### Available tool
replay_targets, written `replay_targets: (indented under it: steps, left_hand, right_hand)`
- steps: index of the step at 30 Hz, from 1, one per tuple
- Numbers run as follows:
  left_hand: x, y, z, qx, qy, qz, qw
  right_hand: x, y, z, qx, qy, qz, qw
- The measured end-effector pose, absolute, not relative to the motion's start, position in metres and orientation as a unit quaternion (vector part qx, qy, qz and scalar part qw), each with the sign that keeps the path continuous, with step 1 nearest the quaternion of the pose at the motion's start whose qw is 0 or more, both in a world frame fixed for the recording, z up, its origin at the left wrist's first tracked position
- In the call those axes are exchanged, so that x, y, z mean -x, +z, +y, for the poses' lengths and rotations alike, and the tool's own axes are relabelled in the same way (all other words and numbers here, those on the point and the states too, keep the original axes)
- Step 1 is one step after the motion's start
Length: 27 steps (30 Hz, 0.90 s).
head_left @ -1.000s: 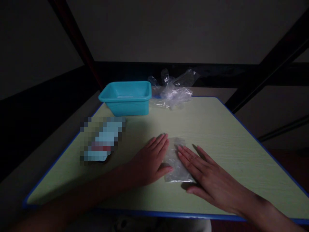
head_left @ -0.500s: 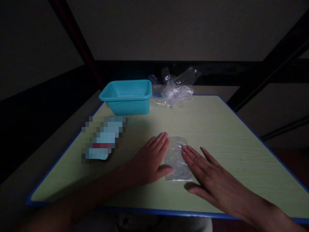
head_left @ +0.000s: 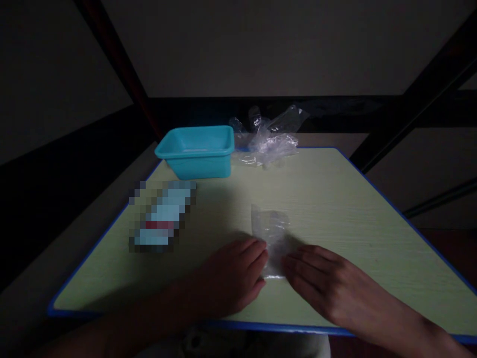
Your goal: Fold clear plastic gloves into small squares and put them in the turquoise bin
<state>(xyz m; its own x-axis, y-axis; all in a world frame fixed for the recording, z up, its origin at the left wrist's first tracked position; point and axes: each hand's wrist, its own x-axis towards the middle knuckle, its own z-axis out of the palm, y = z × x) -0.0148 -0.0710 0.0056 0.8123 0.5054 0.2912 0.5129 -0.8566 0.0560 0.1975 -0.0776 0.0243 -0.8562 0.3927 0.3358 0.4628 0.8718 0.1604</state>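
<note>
A clear plastic piece (head_left: 274, 226) lies flat on the pale green table (head_left: 335, 199), near its front middle. My left hand (head_left: 233, 276) is at the piece's lower left edge, with its fingers curled and pressed together at the plastic. On the lower right edge rests my right hand (head_left: 331, 283), its fingers bent and held together, the thumb hidden underneath. Both hands seem to pinch the plastic's near corners, though the fingertips are partly hidden and dim.
A turquoise basket (head_left: 199, 151) stands at the back left. Crumpled clear plastic (head_left: 272, 144) lies at the back edge, right of it. A pixelated flat object (head_left: 164, 214) lies on the left. Blue edging (head_left: 279, 327) borders the table.
Both hands have moved down toward the near edge of the plastic. Their fingers, flat and stretched before, are now curled together. The far left corner of the plastic is now uncovered.
</note>
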Motion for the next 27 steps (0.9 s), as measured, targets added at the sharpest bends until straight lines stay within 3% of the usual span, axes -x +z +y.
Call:
replay_targets:
  steps: [11,20,27]
  left_hand:
    - [0.008,-0.002,-0.071,0.94,-0.192,-0.275,0.06]
    - [0.007,-0.01,-0.07,0.944,-0.155,-0.268,0.118]
    - [0.009,-0.014,-0.067,0.936,-0.197,-0.276,0.098]
  right_hand:
    - [-0.197,0.019,-0.088,0.228,-0.109,-0.953,0.169]
    - [-0.201,0.016,-0.084,0.293,-0.014,-0.922,0.254]
    - [-0.198,0.012,-0.078,0.294,-0.103,-0.926,0.212]
